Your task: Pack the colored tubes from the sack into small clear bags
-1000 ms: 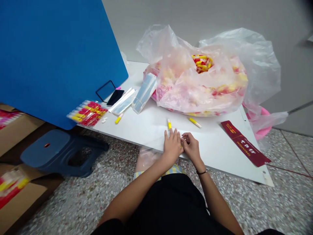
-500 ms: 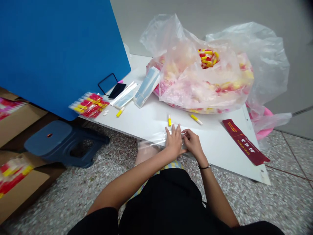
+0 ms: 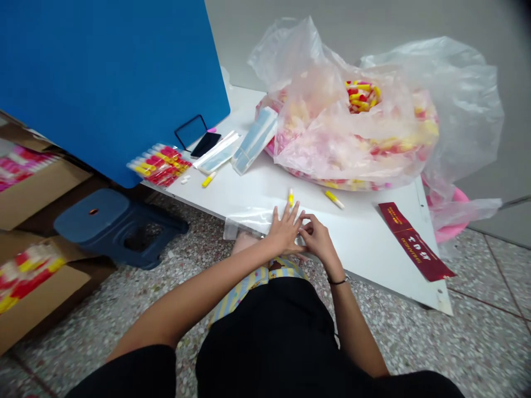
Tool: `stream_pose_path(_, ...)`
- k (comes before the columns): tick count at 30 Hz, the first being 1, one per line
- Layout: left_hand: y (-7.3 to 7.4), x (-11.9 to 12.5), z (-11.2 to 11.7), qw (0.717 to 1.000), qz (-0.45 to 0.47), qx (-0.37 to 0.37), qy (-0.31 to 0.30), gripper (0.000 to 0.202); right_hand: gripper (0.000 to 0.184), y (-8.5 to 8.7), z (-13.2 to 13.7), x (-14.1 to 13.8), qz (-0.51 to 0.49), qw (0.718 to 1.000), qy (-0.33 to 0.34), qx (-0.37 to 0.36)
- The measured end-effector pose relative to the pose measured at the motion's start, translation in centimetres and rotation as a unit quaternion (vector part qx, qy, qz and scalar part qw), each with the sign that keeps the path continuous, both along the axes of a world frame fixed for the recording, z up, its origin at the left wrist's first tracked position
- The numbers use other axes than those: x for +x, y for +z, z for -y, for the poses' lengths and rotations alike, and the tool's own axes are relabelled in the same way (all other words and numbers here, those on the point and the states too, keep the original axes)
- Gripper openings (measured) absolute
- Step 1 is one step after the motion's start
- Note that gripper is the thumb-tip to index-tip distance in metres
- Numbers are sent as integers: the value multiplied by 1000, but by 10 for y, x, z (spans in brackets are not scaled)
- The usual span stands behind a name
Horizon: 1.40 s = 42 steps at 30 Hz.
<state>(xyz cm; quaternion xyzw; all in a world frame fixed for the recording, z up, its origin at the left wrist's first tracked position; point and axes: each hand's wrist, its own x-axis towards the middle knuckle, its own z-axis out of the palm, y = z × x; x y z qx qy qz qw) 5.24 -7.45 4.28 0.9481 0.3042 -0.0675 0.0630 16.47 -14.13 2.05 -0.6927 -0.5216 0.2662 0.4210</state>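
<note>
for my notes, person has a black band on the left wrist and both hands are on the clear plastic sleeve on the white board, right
Not the left wrist: the black band is on the right wrist, as the head view shows. The rest stands: the left hand and right hand are both on the clear plastic sleeve on the white board.

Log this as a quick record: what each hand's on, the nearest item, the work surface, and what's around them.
Left hand: spread flat on a clear plastic sleeve
Right hand: fingers curled at the same sleeve
Nearest item: yellow-tipped tube, just beyond the left fingertips
Work surface: white board
Behind: clear plastic bag full of red-and-yellow tubes
Right: dark red printed strip
Left: row of red-and-yellow tubes, black phone
</note>
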Motion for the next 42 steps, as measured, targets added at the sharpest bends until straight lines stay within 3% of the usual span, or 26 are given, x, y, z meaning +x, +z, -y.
stream_pose_path(8, 0, -5, -4, 1000, -5, -2, 4, 101, 41, 1, 1, -18, 17, 998, -58, -18)
stream_pose_path(12, 7, -12, -9, 999, 22, -33, -21, 96, 31, -2, 1, -19, -11, 996, -90, -14)
stream_pose_path(16, 15, -26, -1, 991, 119, 42, -52, 63, 20, -7, 1, -22, -49, 989, -135, 47)
stream_pose_path(19, 11, -29, 11, 991, 107, 51, -53, 50, 13, -9, 2, -24, -46, 985, -152, 74)
stream_pose_path(27, -9, -27, 20, 993, 105, 39, -40, 69, 10, -8, 1, -26, -25, 991, -126, 39)
stream_pose_path(33, -8, -40, 3, 993, 105, -47, -39, 91, 13, -4, -4, -34, -6, 993, -116, 29)
stream_pose_path(36, -7, -47, -6, 988, 123, -85, -47, 93, 18, -4, -8, -33, -27, 991, -121, 42)
stream_pose_path(42, -7, -48, -8, 991, 116, -39, -55, 100, 22, -7, -16, -30, -69, 991, -106, 41)
